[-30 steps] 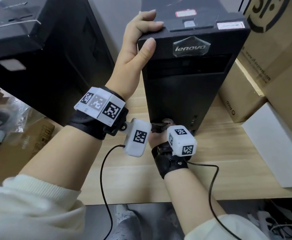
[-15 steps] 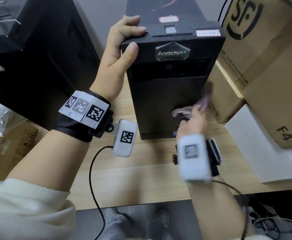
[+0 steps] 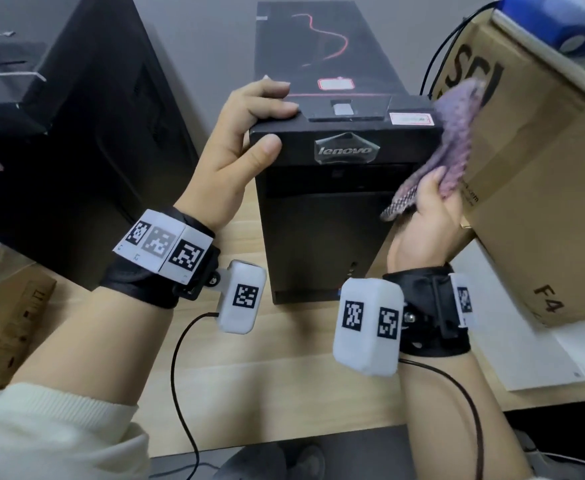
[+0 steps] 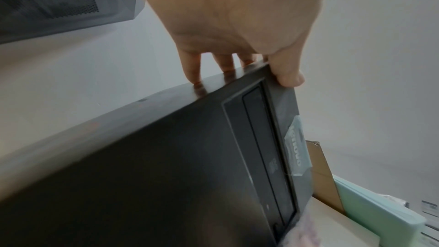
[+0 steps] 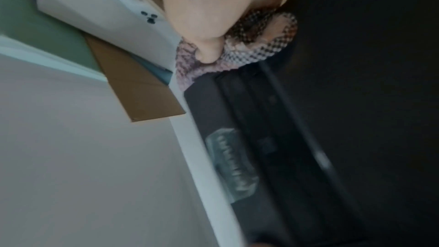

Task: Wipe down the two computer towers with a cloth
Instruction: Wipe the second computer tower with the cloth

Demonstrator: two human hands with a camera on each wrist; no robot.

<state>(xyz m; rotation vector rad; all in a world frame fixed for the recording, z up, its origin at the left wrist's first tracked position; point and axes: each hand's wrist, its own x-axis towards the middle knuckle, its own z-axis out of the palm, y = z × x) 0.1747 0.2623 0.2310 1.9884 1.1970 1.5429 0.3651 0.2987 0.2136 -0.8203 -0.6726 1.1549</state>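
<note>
**Cloth at the top right corner of the Lenovo tower**

At far left a second tower (image 3: 52,126), black and larger, stands on the wooden counter (image 3: 284,368) with no hand or cloth near it; nothing shows whether it has been wiped. Next comes the left hand (image 3: 239,150), clamped on the top left corner of the Lenovo tower (image 3: 325,237), fingers (image 4: 192,67) laid over the top panel and thumb pressed on the front bezel, steadying the case. The tower itself stands upright between the two hands. To its right, the right hand (image 3: 429,206) pinches a purple knitted cloth (image 3: 454,140), which flares upward against the tower's top right corner and upper right edge, just beside a cardboard box (image 3: 533,188). The cloth is blurred with motion.

As a judgement, the work is in its middle: this tower's upper right edge is being wiped now, its top panel and sides may remain, and the other tower probably awaits its turn.
</note>
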